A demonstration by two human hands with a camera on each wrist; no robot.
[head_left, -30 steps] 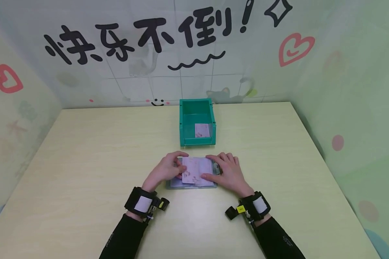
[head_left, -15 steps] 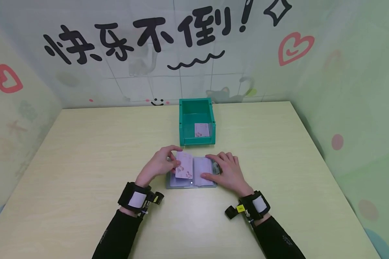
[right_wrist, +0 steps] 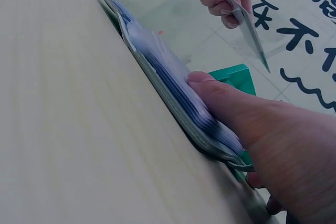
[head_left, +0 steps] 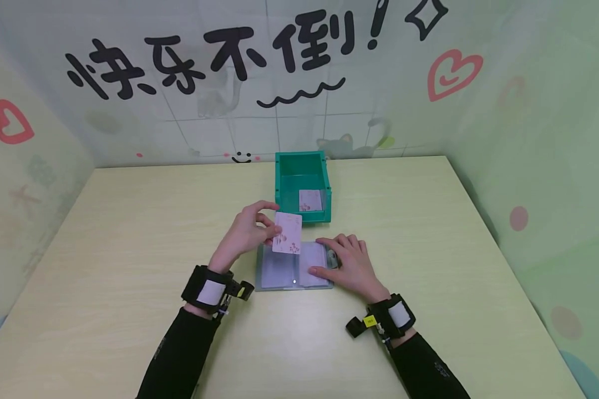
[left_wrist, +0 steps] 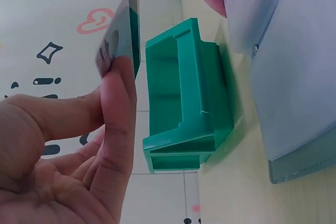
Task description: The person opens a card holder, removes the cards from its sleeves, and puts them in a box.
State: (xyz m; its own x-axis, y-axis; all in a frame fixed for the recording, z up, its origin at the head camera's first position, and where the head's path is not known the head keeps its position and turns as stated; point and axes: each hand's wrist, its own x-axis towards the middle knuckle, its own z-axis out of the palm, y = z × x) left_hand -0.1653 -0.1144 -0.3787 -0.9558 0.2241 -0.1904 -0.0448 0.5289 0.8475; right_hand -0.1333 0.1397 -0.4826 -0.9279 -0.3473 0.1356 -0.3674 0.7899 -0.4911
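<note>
My left hand [head_left: 248, 233] pinches a pink card [head_left: 288, 237] with a small floral print between thumb and fingers. The card is raised over the far edge of an open card holder [head_left: 277, 272], close to the green bin [head_left: 299, 218]. In the left wrist view the card [left_wrist: 118, 35] appears nearly edge-on. My right hand [head_left: 351, 265] holds the right side of the card holder. Its thumb [right_wrist: 215, 90] lies on the stack of clear sleeves, while the other fingers reach around the far right corner, partly hidden.
A similar pink card [head_left: 310, 200] lies inside the bin, at its near right corner. The bin stands on the pale wooden table [head_left: 169, 233], beyond the card holder. Printed walls [head_left: 534, 183] enclose the table at the back and sides.
My left hand has drawn the card left off the right sleeves, then lifted it away toward the bin, uncovering the left sleeve. My right hand has stayed on the card holder.
</note>
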